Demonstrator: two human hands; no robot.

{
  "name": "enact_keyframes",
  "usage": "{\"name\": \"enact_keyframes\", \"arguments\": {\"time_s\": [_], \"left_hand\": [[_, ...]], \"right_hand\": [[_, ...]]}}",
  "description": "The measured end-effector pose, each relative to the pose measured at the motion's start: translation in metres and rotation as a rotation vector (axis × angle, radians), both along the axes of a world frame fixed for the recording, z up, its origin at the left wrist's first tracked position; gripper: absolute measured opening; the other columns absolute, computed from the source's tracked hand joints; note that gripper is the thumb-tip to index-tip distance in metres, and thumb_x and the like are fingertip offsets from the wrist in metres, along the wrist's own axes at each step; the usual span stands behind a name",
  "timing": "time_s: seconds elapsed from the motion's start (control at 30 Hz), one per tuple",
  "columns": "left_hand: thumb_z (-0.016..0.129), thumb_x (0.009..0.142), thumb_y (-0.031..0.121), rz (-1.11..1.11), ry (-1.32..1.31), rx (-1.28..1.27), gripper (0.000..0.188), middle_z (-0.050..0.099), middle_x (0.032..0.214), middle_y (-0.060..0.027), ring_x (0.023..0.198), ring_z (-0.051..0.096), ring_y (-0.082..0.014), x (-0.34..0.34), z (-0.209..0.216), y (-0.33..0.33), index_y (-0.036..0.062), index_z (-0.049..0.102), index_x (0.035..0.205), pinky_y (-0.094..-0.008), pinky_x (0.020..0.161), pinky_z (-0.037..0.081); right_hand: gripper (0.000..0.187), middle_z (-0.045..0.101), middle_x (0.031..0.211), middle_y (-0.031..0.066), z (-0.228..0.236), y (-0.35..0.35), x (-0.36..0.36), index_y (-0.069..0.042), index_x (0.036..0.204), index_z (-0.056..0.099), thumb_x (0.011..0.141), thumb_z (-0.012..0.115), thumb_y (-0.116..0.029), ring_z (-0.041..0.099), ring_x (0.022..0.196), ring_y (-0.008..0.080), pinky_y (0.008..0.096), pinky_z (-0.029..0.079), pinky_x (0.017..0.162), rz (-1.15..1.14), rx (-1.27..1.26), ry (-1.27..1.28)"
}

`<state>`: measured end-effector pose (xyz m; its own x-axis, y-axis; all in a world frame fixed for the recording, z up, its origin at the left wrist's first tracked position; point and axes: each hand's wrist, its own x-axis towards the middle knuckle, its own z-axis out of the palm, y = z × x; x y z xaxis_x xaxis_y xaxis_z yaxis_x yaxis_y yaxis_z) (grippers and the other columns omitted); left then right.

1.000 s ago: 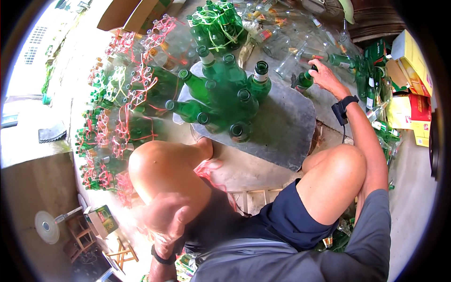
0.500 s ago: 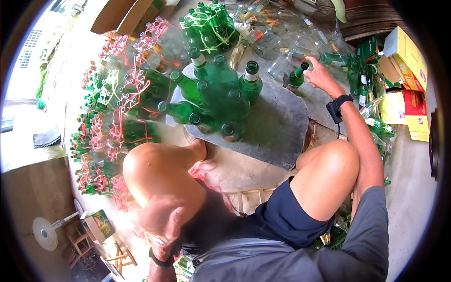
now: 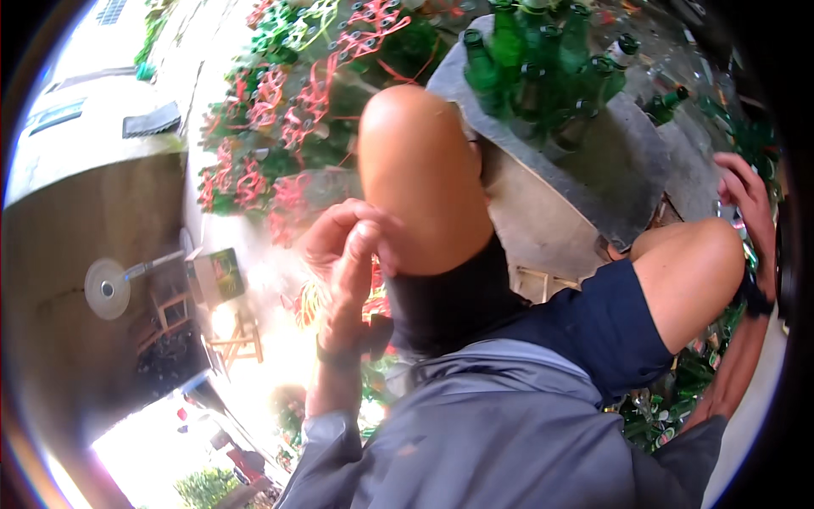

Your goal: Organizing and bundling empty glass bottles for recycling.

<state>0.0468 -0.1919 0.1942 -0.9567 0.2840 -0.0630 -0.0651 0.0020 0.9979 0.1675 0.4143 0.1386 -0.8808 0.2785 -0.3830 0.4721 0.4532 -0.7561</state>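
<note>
My left hand (image 3: pixel 343 259) is raised beside my left knee, fingers curled in toward the thumb. Its fingertips are partly smeared, and whatever they may hold cannot be made out. Red and yellow plastic straps (image 3: pixel 309 304) show behind it. At the right, my right hand (image 3: pixel 746 193) has its fingers loosely bent and apart, with nothing visible in it. Several green glass bottles (image 3: pixel 527 92) stand grouped upright on a grey slab (image 3: pixel 612 191) in front of my knees. A single green bottle (image 3: pixel 668 103) stands beyond the slab's right edge.
Rows of green bottles tied with red straps (image 3: pixel 305 110) fill the floor at the left. Loose green bottles (image 3: pixel 661 407) lie at the lower right. A white fan (image 3: pixel 108 289), a carton (image 3: pixel 217 274) and a wooden stool (image 3: pixel 235 342) stand at the far left.
The view has swung left and down. My right hand has drawn back from the lone green bottle toward me. My left hand has risen beside the knee, its fingers now curled.
</note>
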Motion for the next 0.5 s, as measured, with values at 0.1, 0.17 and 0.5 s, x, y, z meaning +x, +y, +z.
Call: {"name": "enact_keyframes", "arguments": {"time_s": [0.1, 0.17, 0.5], "left_hand": [[0.065, 0.107, 0.021, 0.225, -0.078, 0.028, 0.024, 0.072, 0.094, -0.0138, 0.058, 0.059, -0.0101, 0.006, -0.037, -0.059, -0.0027, 0.068, 0.108, -0.0225, 0.052, 0.048], [0.06, 0.109, 0.019, 0.346, -0.105, -0.051, 0.023, 0.073, 0.095, -0.0147, 0.058, 0.058, -0.01, 0.02, -0.067, -0.108, -0.0022, 0.069, 0.108, -0.022, 0.05, 0.046], [0.073, 0.097, 0.015, 0.386, -0.323, -0.526, 0.022, 0.073, 0.094, -0.0062, 0.076, 0.068, -0.0104, 0.134, -0.218, -0.243, -0.0016, 0.073, 0.112, -0.0229, 0.062, 0.055]], "right_hand": [[0.03, 0.059, 0.1, 0.0018, 0.033, -0.044, 0.032, -0.002, 0.129, 0.065, 0.106, 0.057, -0.02, 0.057, 0.091, 0.0109, 0.0248, 0.046, 0.084, 0.07, -0.105, 0.011], [0.031, 0.058, 0.102, 0.0039, 0.019, -0.058, 0.043, -0.001, 0.128, 0.064, 0.106, 0.058, -0.021, 0.058, 0.098, 0.0133, 0.0264, 0.046, 0.091, 0.281, 0.079, 0.11], [0.026, 0.065, 0.104, 0.0037, 0.009, -0.047, 0.061, 0.0, 0.121, 0.065, 0.105, 0.061, -0.02, 0.061, 0.1, 0.0134, 0.0266, 0.047, 0.093, 0.136, 0.181, 0.066]]}}
